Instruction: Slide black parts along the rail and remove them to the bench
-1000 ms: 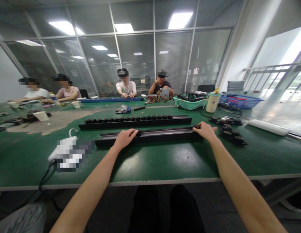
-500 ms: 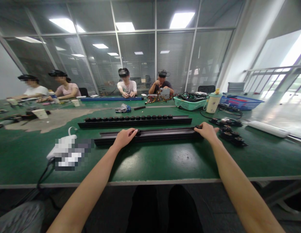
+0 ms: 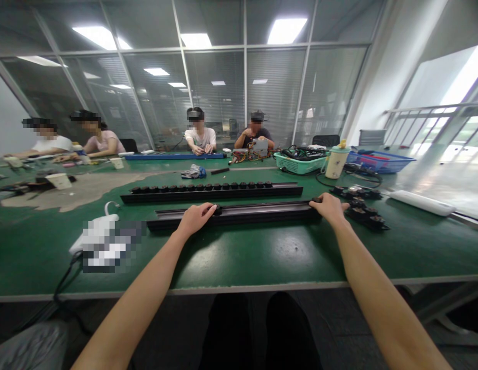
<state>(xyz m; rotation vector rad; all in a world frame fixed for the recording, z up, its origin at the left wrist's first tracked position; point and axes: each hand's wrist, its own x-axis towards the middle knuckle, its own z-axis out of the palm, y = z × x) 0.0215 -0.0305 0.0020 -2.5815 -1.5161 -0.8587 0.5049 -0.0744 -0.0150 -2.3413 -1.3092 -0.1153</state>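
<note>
A long black rail (image 3: 262, 216) with a grey channel lies across the green table in front of me. Left of its middle, my left hand (image 3: 197, 217) pinches a small black piece (image 3: 218, 209) on the channel. My right hand (image 3: 330, 206) is at the rail's right end, its thumb and fingers closed on another small black piece (image 3: 315, 201). Behind lies a second black rail (image 3: 208, 193) bearing a row of several round black parts. Clusters of black parts (image 3: 368, 213) rest just right of my right hand.
On the left are a white device (image 3: 94, 231) with a cable and a paper cup (image 3: 59, 181). Behind the rails lies a grey-blue cloth (image 3: 193, 171). A green basket (image 3: 300, 163), a cream tumbler (image 3: 336, 162) and a blue basket (image 3: 385, 160) stand back right. Several people sit across the table.
The view has shifted slightly, so things appear a little further left. Both hands keep their places on the rail and their grips.
</note>
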